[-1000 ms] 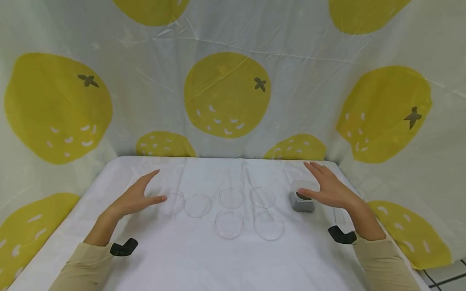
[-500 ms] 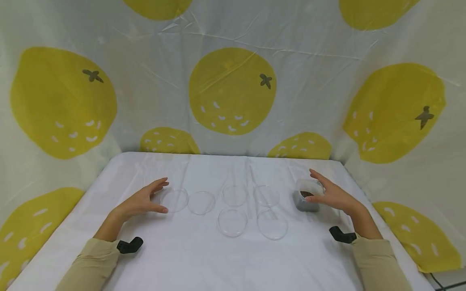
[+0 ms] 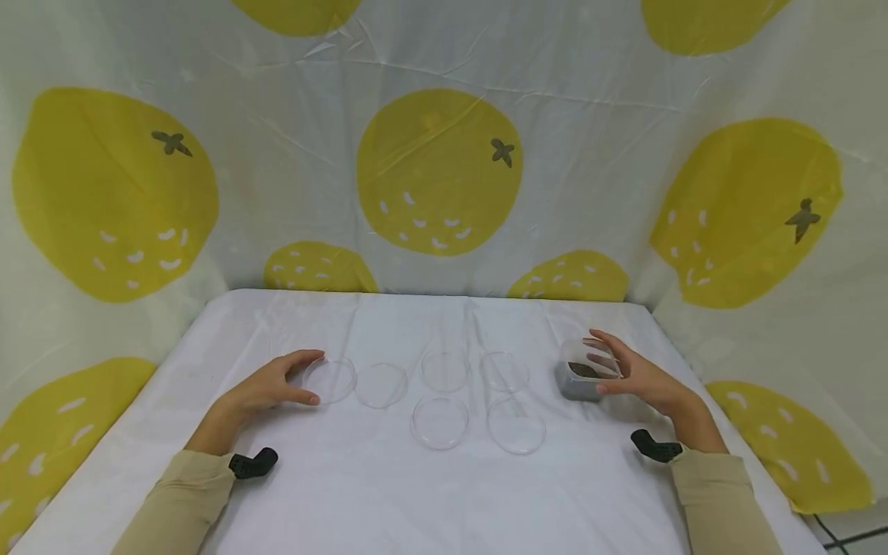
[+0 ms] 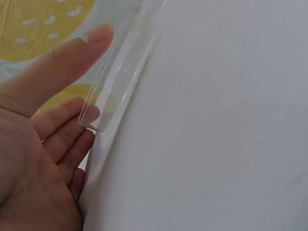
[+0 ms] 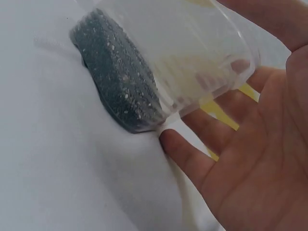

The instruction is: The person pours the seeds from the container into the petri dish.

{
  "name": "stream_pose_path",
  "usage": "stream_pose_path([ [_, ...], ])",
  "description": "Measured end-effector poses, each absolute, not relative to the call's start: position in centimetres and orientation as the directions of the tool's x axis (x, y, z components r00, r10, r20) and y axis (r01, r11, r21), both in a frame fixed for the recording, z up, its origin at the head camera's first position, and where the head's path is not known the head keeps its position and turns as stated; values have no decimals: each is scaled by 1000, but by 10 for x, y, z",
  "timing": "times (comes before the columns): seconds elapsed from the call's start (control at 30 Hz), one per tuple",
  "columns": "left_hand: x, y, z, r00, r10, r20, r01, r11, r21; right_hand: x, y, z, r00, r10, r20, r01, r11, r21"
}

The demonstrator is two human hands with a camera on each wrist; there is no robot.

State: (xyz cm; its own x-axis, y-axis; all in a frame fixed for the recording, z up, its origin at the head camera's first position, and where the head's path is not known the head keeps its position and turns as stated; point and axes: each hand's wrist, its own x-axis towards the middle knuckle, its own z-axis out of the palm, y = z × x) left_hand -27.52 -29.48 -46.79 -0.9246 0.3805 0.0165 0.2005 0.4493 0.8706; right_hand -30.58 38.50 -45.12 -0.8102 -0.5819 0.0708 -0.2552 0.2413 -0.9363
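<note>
In the head view, my left hand (image 3: 267,385) curves round the left side of a clear, shallow round dish (image 3: 347,395). Its thumb lies at the near edge and its fingers at the far edge. The left wrist view shows the dish's thin clear wall (image 4: 120,77) between thumb and fingertips, one fingertip seen through it. My right hand (image 3: 648,379) reaches round a clear plastic tub (image 5: 192,43) whose bottom is filled with dark, speckled, grainy matter (image 5: 113,67). Fingers show through the tub's far wall, and the thumb is at its near side.
Several other clear round dishes, such as one at the front (image 3: 440,445) and one on the right (image 3: 516,451), lie across the middle of the white-covered table (image 3: 416,509). Behind stands a pale curtain (image 3: 291,169) printed with yellow fruit.
Both hands have come down from above the table. The left has drawn round the leftmost dish, with its fingers closer together. The right has moved its fingers behind the tub and thumb to its front.
</note>
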Motion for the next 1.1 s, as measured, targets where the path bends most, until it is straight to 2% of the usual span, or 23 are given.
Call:
stream_pose_path([
  [0.43,-278,-296,-469,-939,344,8,180,469,865,-313,393,-470,-758,-613,225,-304,26,-952],
  [0.9,-280,-295,-469,-937,350,3,174,456,873,-309,369,-450,-821,-524,225,-316,92,-944],
  [1.1,-279,-295,-470,-939,343,-12,159,465,871,-309,355,-433,-823,-534,191,-321,161,-933],
])
